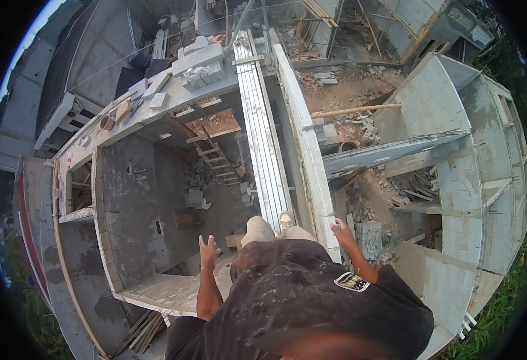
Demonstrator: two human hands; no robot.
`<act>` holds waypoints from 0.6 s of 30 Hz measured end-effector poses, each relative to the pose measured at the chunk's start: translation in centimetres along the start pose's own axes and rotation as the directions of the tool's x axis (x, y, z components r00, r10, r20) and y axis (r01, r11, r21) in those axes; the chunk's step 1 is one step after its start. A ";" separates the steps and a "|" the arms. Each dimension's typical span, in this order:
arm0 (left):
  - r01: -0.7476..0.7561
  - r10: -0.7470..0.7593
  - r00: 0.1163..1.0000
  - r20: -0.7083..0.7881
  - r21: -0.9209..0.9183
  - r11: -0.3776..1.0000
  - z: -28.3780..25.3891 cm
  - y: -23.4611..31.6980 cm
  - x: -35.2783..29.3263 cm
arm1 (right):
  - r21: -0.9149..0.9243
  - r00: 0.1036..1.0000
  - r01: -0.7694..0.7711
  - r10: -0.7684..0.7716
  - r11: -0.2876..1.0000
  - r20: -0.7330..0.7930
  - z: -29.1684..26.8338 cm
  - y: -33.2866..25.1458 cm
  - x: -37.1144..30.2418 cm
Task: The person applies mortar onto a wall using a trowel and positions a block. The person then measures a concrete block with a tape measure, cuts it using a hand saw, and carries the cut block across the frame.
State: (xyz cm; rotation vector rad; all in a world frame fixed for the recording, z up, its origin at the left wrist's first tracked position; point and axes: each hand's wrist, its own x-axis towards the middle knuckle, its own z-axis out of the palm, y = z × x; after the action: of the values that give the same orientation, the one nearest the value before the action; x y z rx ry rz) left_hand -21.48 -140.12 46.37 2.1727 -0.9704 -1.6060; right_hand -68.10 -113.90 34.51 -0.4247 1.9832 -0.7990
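Observation:
My left hand (208, 248) is raised in the air beside my body, fingers apart, holding nothing. On the other side, my right hand (342, 232) is at the top edge of a narrow white block wall (311, 153); its fingers are partly spread and nothing shows in them. Whether it touches the wall or only hovers by it, I cannot tell. One shoe (286, 221) shows on a long silvery metal plank walkway (263, 138), which runs away from me alongside the wall. A short crosspiece (248, 60) lies across its far end.
Left of the walkway is a deep drop into an unfinished room with a wooden ladder (215, 155) and rubble. Light blocks (198, 59) and a bucket (107, 122) sit on the far wall top. Right of the wall, a wooden pole (359, 110) spans above debris.

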 end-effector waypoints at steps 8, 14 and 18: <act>0.267 -0.232 0.953 -0.192 0.183 0.946 -2.5 2.7 4.0 | 0.064 0.981 0.172 -0.165 0.983 -0.097 2.9 -16.2 14.8; 0.161 -0.146 0.982 -0.116 0.131 0.978 0.8 10.8 16.3 | 0.184 0.987 0.158 -0.155 0.970 -0.032 1.5 -33.0 24.4; -0.043 0.042 0.998 -0.038 -0.029 0.999 5.7 25.6 22.4 | 0.245 0.998 -0.016 0.030 0.970 -0.055 -0.8 -35.7 28.8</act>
State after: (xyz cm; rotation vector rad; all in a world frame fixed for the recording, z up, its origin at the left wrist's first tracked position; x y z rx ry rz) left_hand -32.16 -172.66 42.42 2.1401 -0.9692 -1.5453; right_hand -84.34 -156.29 40.99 -0.2357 1.9088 -1.0368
